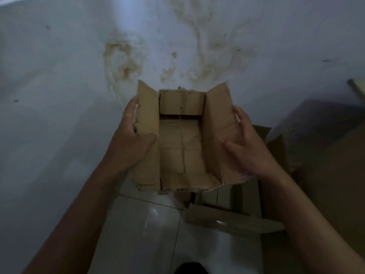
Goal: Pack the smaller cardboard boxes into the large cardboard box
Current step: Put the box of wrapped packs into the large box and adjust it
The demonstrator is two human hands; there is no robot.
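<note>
Floor [150, 230]: pale glossy tiles with thin grout lines, seen in the lower middle, with bright patches of reflected light.
Wall [59, 86]: stained whitish surface rising from the floor at 12 o'clock.
On the floor, 3 to 5 o'clock: large cardboard box [274, 155], open, flaps spread outward; its base is hidden.
On the floor, 6 o'clock: a dark shape [190, 268] at the bottom edge, too dim to identify.

Two hands: the left hand [132, 135] and the right hand [244, 143]. One small open cardboard box [181, 143] sits between them, gripped from both sides, with four flaps showing. Below and right of the grip lies at least one larger cardboard box [274, 155]; its exact count is unclear.
</note>
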